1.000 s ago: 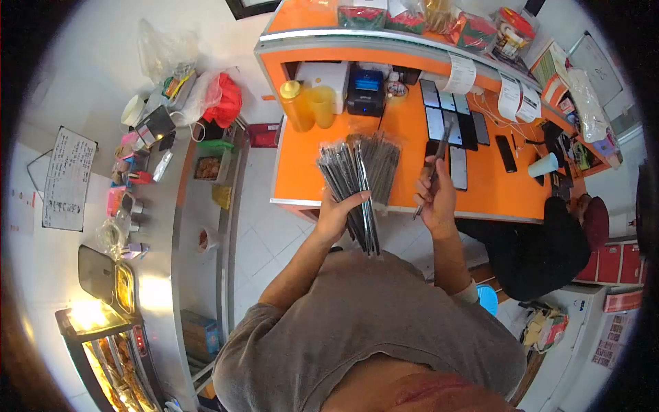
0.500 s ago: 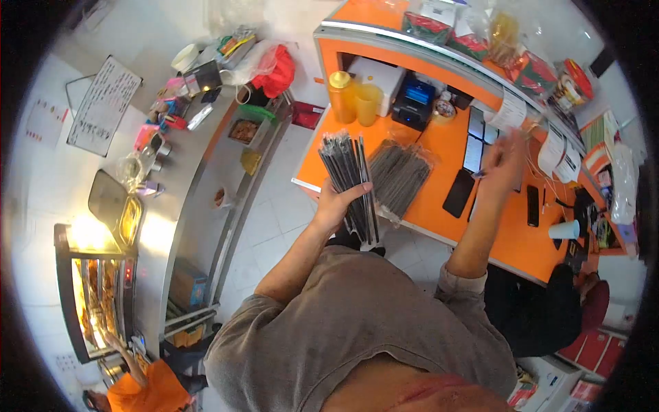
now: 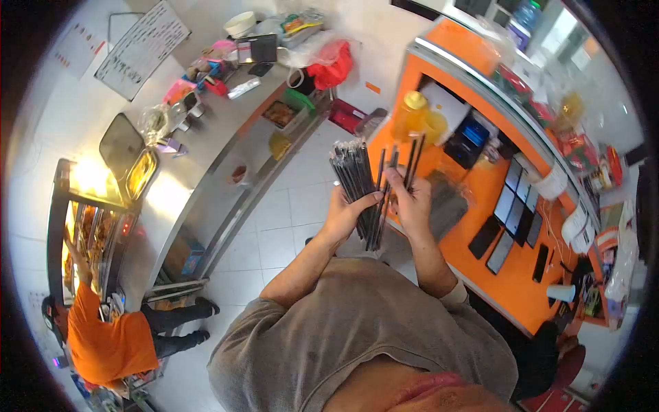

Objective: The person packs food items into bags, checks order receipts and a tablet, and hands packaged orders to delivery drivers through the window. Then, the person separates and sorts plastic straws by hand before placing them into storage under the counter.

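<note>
I see L hand (image 3: 342, 217) wrapped round straw bundle (image 3: 351, 170), R hand (image 3: 414, 206) just beside, pinching few blk straws (image 3: 411, 165).

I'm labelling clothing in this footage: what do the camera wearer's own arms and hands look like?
The left hand and right hand are bare, with no gloves and no watch or ring that I can make out. The grey-brown shirt has sleeves stopping around the elbows, leaving both forearms uncovered; the right sleeve's edge shows a paler band.
</note>
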Motion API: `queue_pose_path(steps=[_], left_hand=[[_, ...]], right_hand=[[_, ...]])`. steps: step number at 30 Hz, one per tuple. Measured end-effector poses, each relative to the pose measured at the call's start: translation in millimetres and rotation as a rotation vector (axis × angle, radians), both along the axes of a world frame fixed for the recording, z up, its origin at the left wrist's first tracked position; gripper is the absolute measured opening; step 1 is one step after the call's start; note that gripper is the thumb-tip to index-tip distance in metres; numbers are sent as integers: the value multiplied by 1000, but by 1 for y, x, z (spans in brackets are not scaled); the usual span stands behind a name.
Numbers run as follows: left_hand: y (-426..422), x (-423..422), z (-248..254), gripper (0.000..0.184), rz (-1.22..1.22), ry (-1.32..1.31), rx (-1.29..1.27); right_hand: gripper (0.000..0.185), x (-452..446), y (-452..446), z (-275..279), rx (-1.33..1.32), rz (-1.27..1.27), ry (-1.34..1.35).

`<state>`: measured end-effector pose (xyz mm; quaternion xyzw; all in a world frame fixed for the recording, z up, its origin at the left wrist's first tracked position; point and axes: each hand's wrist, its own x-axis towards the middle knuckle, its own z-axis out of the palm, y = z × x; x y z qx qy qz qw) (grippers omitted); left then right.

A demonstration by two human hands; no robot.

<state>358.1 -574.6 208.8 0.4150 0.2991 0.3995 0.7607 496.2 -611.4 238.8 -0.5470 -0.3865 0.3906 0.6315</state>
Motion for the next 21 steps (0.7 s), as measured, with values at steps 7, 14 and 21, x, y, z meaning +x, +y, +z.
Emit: queue_pose_path(steps=[7, 14, 21], left_hand=[[66, -114, 10, 25, 100, -73, -59], [129, -210, 5, 32, 150, -67, -19], [184, -260, -3, 29, 285, -83, -68]], right_hand=[[25, -83, 93, 8, 26, 64, 6], [17, -203, 166, 8, -76, 318, 103], [17, -254, 227, -2, -45, 239, -45]])
